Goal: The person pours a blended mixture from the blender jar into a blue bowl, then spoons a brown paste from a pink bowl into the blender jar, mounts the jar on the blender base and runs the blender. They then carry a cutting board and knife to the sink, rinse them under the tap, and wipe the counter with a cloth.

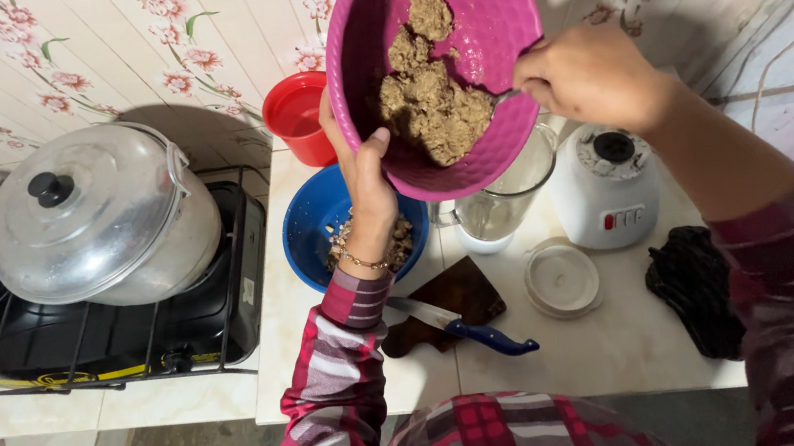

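Observation:
My left hand grips the rim of a magenta plastic bowl, tilted up on its side above the counter. Brown ground paste clings to the bowl's inside. My right hand holds a metal spoon whose tip is in the paste. Right below the bowl's lower edge stands a clear blender jar. A white blender base sits to the jar's right.
A blue bowl with scraps, a red cup, a blue-handled knife on a dark wooden board, a white lid and a dark cloth lie on the counter. A black stove with a lidded metal pot is left.

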